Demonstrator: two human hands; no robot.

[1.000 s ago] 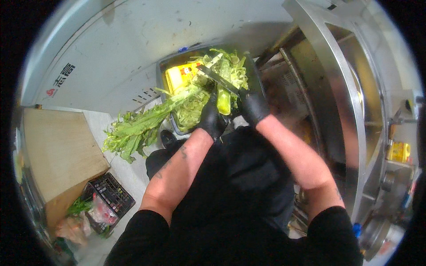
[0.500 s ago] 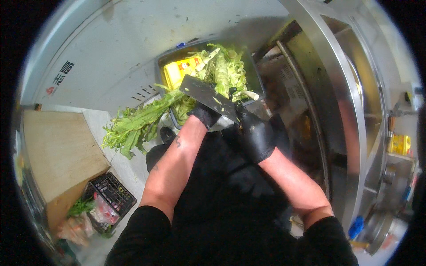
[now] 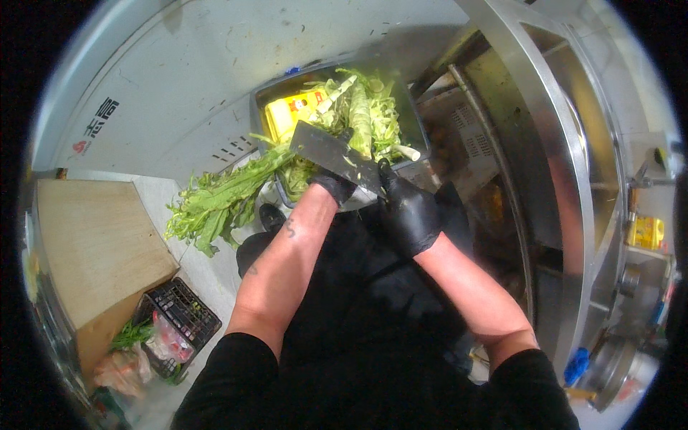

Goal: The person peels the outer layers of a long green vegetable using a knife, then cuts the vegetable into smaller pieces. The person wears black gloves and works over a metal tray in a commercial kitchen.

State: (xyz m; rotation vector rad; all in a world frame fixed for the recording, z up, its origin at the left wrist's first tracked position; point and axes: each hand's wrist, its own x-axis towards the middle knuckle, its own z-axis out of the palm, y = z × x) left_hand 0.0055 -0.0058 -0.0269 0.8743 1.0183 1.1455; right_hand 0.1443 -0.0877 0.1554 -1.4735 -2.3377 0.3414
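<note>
My right hand (image 3: pixel 410 215), in a black glove, is closed round the handle end of a cleaver (image 3: pixel 333 154). The broad dark blade reaches up and left, with pale green bits stuck to it. My left hand (image 3: pixel 334 188), also black-gloved, is closed under the blade, which hides most of its fingers. From there the leafy top of a celtuce (image 3: pixel 228 204) hangs out to the left; its stem is hidden behind the blade. Below the hands is a dark bin (image 3: pixel 419 136) holding pale green leaves and peelings (image 3: pixel 380 118) and a yellow packet (image 3: pixel 287 115).
A grey panel (image 3: pixel 193 86) stands behind the bin. Metal shelving (image 3: pixel 566 165) rises close on my right. At left are a tan board (image 3: pixel 100 240) and a black crate (image 3: pixel 190 312), with bagged goods (image 3: pixel 125 369) beside it. A shoe (image 3: pixel 271 217) shows near the bin.
My right hand has shifted slightly while the cleaver stays nearly in place. A dark gloved fingertip above the blade's upper edge now shows farther left. The leafy top has hardly moved.
</note>
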